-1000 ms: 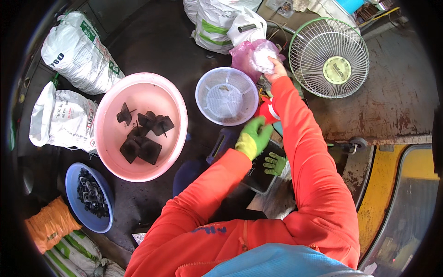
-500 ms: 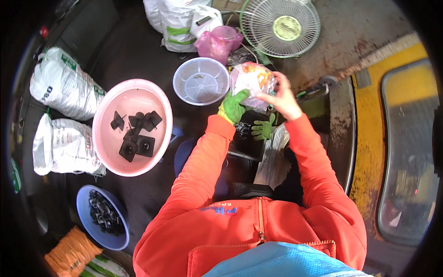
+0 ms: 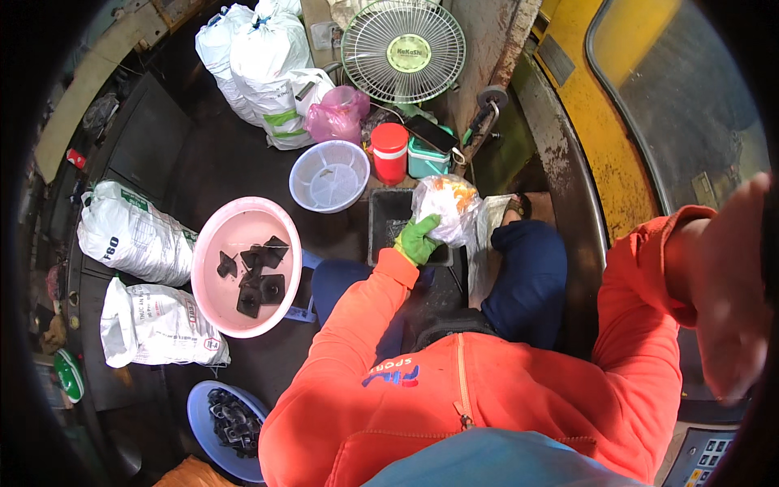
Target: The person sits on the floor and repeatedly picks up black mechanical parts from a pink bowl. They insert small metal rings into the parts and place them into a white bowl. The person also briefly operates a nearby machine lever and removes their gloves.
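Note:
My left hand [image 3: 419, 239], in a green glove, grips a clear plastic bag [image 3: 449, 213] with white and orange contents. The bag hangs over the right side of a black tray [image 3: 381, 213] in front of my lap. My bare right hand [image 3: 734, 292] is raised at the far right, close to the camera. It is blurred and partly cut off, so its fingers cannot be read. Beyond the bag stand a red lidded jar [image 3: 389, 154] and a green container [image 3: 423, 165] with a dark phone [image 3: 432, 133] on top.
A pink basin [image 3: 208, 280] holds several black funnel-like parts. Beside it are a light blue strainer basket [image 3: 329, 178], white sacks [image 3: 134, 235], and a blue basin [image 3: 203, 438] of small black pieces. A fan [image 3: 406, 53] stands at the back. A yellow machine [image 3: 580, 89] borders the right.
My right hand has let go of the bag and swung to the far right. My left hand still holds the bag, now nearer me. The view has shifted, uncovering the red jar and phone.

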Available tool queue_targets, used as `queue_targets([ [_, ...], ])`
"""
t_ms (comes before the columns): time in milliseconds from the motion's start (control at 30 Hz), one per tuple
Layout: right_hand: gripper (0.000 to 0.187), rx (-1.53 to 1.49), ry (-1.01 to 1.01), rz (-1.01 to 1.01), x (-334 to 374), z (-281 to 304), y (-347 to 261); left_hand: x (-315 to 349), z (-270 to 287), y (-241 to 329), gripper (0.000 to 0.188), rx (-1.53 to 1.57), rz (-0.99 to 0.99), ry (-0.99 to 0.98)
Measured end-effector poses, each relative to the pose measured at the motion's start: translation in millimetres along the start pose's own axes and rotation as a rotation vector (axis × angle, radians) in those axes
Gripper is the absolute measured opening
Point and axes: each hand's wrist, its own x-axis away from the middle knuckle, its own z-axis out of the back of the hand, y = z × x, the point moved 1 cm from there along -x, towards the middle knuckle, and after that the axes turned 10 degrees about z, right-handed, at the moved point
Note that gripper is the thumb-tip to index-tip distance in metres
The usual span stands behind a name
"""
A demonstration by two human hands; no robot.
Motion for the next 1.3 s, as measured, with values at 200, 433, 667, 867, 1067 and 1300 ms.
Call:
queue_targets([
  [200,0.033,0.018,0.037,-0.791,136,4,-26,23,-33,-2,0.059,0.042,-0.134,-0.061],
  [433,0.046,-0.259,0.092,-1.501,312,-24,-81,37,-70,-12,0.062,-0.262,-0.272,-0.013],
  [667,0.083,-0.589,0.512,-2.085,330,-43,-100,17,-54,-49,0.052,-0.736,-0.486,0.368],
  [867,0.051,-0.891,0.766,-1.863,345,-52,-103,12,-64,-55,0.067,-1.499,-0.925,0.097],
  [1067,0.046,-0.976,0.890,-1.800,342,-26,-90,28,-92,-38,0.079,-1.300,-0.864,0.215],
  [1300,0.046,-1.156,1.064,-1.667,328,-14,-87,7,-100,-9,0.055,-0.576,0.005,0.031],
])
